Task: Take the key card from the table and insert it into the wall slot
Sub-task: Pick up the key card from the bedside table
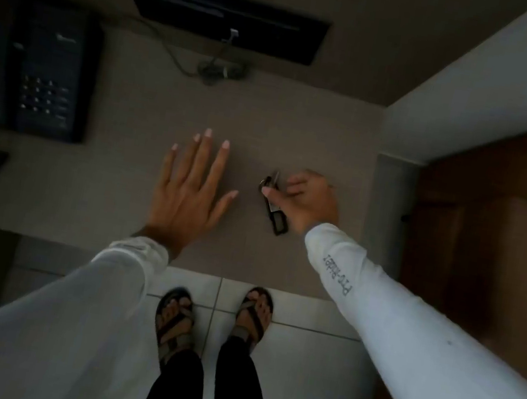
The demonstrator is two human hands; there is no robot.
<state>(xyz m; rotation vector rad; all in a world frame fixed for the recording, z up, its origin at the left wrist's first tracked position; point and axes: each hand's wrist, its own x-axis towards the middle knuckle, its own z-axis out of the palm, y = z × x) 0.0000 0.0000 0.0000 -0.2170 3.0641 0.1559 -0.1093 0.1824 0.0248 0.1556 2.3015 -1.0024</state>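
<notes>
Lettering on the right sleeve [340,273] reads "Pro-Rider". Right hand [309,203] fingers curled, thumb and fingertips pinching the key card [275,213], a dark tag with a metal ring, low over the tabletop [120,176] toward its right edge. Left hand [187,190] flat, fingers spread, over the tabletop near its front edge. Telephone [50,76] at the left edge; its logo unreadable.
</notes>
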